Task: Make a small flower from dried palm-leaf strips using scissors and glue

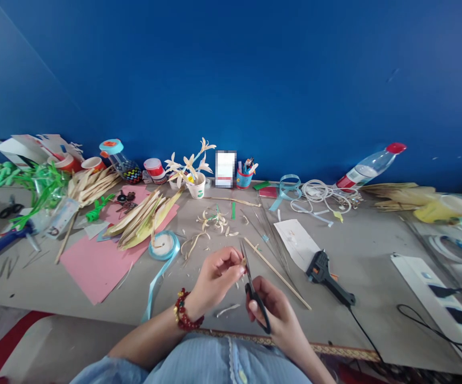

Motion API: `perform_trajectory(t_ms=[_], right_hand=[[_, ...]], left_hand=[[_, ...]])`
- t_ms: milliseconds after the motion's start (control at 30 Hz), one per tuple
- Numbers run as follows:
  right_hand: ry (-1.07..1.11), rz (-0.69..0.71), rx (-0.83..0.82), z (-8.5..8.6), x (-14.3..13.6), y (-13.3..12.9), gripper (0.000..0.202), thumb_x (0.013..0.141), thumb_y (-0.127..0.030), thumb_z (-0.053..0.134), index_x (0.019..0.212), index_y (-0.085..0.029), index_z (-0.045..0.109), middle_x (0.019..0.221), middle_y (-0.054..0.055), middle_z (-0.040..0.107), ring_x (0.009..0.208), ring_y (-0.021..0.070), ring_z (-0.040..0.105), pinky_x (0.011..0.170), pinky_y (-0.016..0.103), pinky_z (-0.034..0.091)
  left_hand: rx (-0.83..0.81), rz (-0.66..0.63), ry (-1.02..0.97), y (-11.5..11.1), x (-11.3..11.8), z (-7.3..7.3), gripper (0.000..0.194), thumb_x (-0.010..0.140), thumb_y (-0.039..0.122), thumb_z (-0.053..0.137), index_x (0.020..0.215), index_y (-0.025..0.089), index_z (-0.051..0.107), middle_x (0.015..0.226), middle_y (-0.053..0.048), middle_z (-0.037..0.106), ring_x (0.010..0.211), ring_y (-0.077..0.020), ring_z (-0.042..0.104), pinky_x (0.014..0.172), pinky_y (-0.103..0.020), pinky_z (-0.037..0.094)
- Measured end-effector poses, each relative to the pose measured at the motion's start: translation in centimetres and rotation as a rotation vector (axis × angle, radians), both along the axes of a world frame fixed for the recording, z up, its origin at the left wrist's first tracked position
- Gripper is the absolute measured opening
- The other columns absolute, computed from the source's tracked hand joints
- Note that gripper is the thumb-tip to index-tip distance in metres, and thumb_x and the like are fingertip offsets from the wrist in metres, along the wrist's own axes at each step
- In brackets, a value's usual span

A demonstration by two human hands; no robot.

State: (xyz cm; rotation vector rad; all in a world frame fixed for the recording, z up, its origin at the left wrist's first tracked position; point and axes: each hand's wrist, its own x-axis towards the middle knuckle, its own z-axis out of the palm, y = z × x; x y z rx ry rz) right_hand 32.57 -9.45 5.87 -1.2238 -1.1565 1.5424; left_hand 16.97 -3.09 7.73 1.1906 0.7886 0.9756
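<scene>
My right hand (273,306) is closed round the black handles of a pair of scissors (258,305). Their blades point away from me and reach up beside my left fingertips. With thumb and fingers pinched, my left hand (221,274) holds a small pale piece of dried husk (244,262) against the blades; most of it is hidden by the fingers. Several cut husk petals (215,220) lie on the table beyond my hands. A thin pale stick (279,274) lies just right of the scissors, and a curled husk scrap (228,310) is below my left hand.
A black glue gun (329,277) lies to the right, near a white power strip (435,298). To the left are a blue ribbon roll (164,246), pink paper (97,272) and dried husks (145,216). Along the blue wall stand a cup of husk flowers (196,188) and a bottle (369,169).
</scene>
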Motion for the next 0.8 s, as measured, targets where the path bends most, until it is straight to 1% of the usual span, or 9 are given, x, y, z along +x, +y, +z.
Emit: perform_trajectory(t_ms=[267,400,500,600,700,800], right_hand=[[0.034,-0.004,0.008,-0.1,0.0,-0.2,0.052,0.075,-0.068,0.067,0.072,-0.02,0.046,0.058,-0.003,0.049,0.052,0.0103,0.04,0.05,0.023,0.031],[0.041,-0.005,0.01,-0.1,0.1,-0.2,0.052,0.075,-0.068,0.067,0.072,-0.02,0.046,0.057,-0.004,0.049,0.051,0.0101,0.04,0.049,0.023,0.03],[0.043,0.005,-0.006,-0.4,0.4,-0.4,0.052,0.074,-0.067,0.068,0.07,-0.021,0.045,0.054,-0.005,0.047,0.049,0.0094,0.038,0.047,0.022,0.029],[0.056,0.005,-0.037,-0.9,0.9,-0.6,0.05,0.075,-0.065,0.069,0.069,-0.021,0.045,0.051,-0.006,0.046,0.045,0.0082,0.036,0.045,0.022,0.028],[0.081,-0.05,-0.035,-1.0,1.2,-0.5,0.047,0.074,-0.059,0.073,0.071,-0.02,0.048,0.053,-0.005,0.049,0.046,0.0085,0.039,0.045,0.021,0.029],[0.105,-0.151,0.033,-0.2,1.1,0.3,0.04,0.072,-0.051,0.079,0.079,-0.02,0.054,0.067,-0.001,0.058,0.053,0.01,0.047,0.045,0.02,0.032]], left_hand=[[0.007,-0.018,-0.028,0.0,0.0,0.1,0.017,0.084,0.022,0.057,0.069,0.017,0.05,0.076,-0.001,0.051,0.071,-0.0141,0.048,0.069,-0.026,0.041],[0.028,-0.039,-0.01,0.1,-0.1,0.3,0.017,0.084,0.02,0.056,0.069,0.016,0.051,0.076,-0.001,0.052,0.071,-0.0139,0.049,0.067,-0.026,0.039],[0.018,-0.067,-0.006,0.2,-0.3,0.6,0.017,0.084,0.02,0.056,0.069,0.016,0.052,0.075,-0.001,0.053,0.07,-0.0132,0.049,0.066,-0.025,0.039],[-0.008,-0.114,-0.019,0.4,-0.7,1.0,0.017,0.085,0.021,0.057,0.069,0.016,0.052,0.076,-0.002,0.056,0.072,-0.0141,0.051,0.068,-0.026,0.041],[-0.046,-0.144,-0.018,0.5,-1.0,1.1,0.016,0.084,0.023,0.058,0.07,0.016,0.053,0.076,-0.002,0.057,0.073,-0.0142,0.052,0.07,-0.026,0.042],[-0.081,-0.195,-0.017,0.5,-1.1,0.8,0.016,0.084,0.025,0.06,0.072,0.015,0.054,0.074,-0.002,0.057,0.071,-0.0137,0.052,0.069,-0.026,0.042]])
